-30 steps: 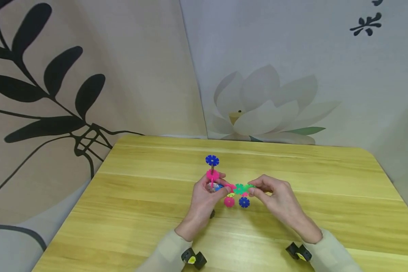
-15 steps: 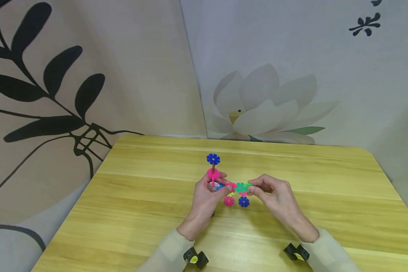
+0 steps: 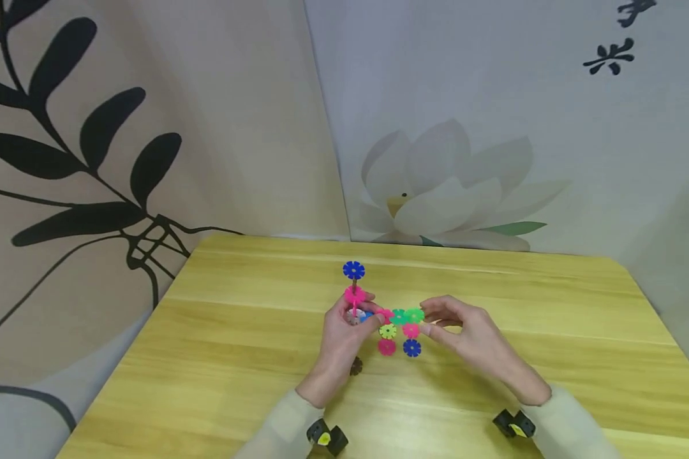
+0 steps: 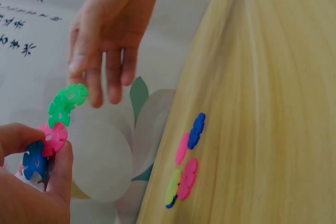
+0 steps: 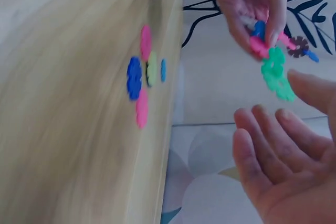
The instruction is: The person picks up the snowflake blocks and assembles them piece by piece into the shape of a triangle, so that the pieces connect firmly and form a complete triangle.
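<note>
My left hand (image 3: 342, 338) pinches a chain of plastic snowflake discs above the table, its thumb and fingers on the pink disc (image 4: 56, 139) and blue disc (image 4: 34, 157). Two linked green discs (image 4: 60, 110) stick out at the chain's right end. From the hand's far side rises another stretch with a pink disc (image 3: 355, 295), a brown disc (image 5: 298, 46) and a dark blue disc (image 3: 353, 270) at the tip. My right hand (image 3: 476, 335), fingers extended and apart, is beside the green end and holds nothing. Part of the chain is hidden inside the left hand.
Loose discs lie on the wooden table (image 3: 235, 357) below the chain: a yellow one (image 3: 387, 331), pink ones (image 3: 386, 347) and a blue one (image 3: 412, 347). A brown disc (image 3: 356, 366) lies by the left wrist. A patterned wall (image 3: 264, 127) stands behind.
My right hand has let go of the end green disc and its fingers have spread. The chain has shifted slightly left with my left hand, uncovering more of the yellow disc.
</note>
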Action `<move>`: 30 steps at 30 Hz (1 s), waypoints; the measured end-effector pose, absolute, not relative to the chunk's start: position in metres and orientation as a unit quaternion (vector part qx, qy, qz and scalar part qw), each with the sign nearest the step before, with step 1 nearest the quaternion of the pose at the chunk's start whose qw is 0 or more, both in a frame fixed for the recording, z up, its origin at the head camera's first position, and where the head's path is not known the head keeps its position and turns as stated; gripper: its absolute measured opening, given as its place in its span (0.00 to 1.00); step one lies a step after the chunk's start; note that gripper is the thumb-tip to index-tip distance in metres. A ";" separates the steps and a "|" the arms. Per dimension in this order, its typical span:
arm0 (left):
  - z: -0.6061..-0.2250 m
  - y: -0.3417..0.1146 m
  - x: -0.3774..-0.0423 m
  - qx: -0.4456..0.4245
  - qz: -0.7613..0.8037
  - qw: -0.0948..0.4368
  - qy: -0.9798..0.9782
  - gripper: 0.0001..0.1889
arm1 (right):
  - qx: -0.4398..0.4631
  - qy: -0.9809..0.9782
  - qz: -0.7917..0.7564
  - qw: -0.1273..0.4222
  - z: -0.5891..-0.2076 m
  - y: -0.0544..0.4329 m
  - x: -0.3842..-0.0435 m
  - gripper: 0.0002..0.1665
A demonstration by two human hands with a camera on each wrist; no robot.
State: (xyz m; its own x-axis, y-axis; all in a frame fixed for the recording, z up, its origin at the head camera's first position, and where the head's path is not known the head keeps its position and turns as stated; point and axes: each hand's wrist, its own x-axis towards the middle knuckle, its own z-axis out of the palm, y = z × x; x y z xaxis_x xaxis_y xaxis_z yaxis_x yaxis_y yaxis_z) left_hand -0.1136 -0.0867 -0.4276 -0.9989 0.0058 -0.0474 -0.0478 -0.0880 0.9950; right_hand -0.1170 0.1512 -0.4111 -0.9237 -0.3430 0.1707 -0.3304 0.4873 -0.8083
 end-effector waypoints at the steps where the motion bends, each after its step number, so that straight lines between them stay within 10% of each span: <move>1: -0.427 -0.088 -0.114 -0.015 0.738 0.016 0.674 0.20 | -0.206 0.864 -0.460 0.008 -0.411 0.153 -0.119 0.18; 30: -0.414 -0.107 -0.120 -0.005 0.773 0.031 0.633 0.20 | -0.354 0.905 -0.219 0.089 -0.443 0.136 -0.169 0.07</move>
State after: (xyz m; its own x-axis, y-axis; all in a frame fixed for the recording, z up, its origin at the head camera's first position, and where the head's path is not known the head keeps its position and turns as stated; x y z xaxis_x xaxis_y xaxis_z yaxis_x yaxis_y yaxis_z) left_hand -0.1202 -0.1071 -0.4140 -0.9980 0.0415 -0.0475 -0.0548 -0.1956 0.9791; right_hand -0.1694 0.1357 -0.4428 -0.7330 -0.6802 -0.0064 -0.6021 0.6532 -0.4591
